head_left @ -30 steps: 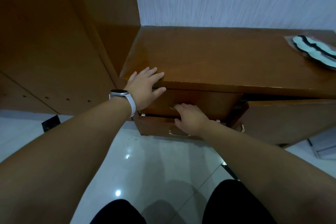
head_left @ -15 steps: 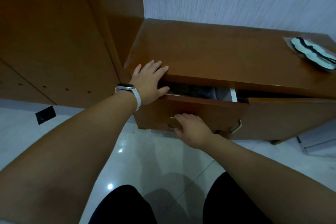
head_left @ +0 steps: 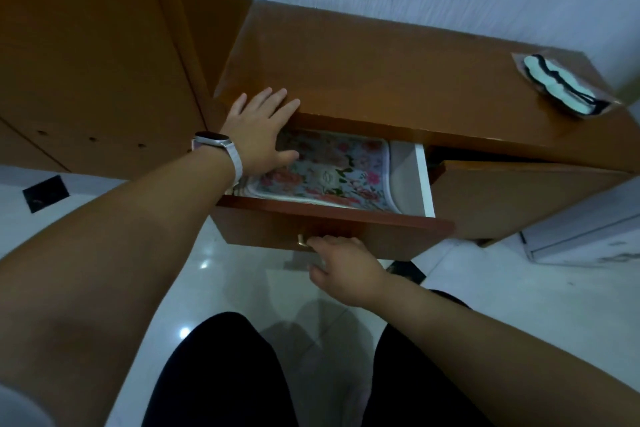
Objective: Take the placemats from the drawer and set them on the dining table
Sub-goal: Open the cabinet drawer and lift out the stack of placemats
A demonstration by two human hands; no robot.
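while right hand (head_left: 346, 269) grips drawer (head_left: 332, 229) handle, left hand (head_left: 258, 135) fingers splayed flat, thumb touching placemats (head_left: 332, 172).

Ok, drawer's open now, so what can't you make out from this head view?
- How many floral placemats lie stacked: the wooden drawer front hides their near edge, the cabinet top the far part.
- The brass drawer handle: mostly covered by the right hand.
- What the left hand thumb touches: unclear.
- The dining table: out of frame.
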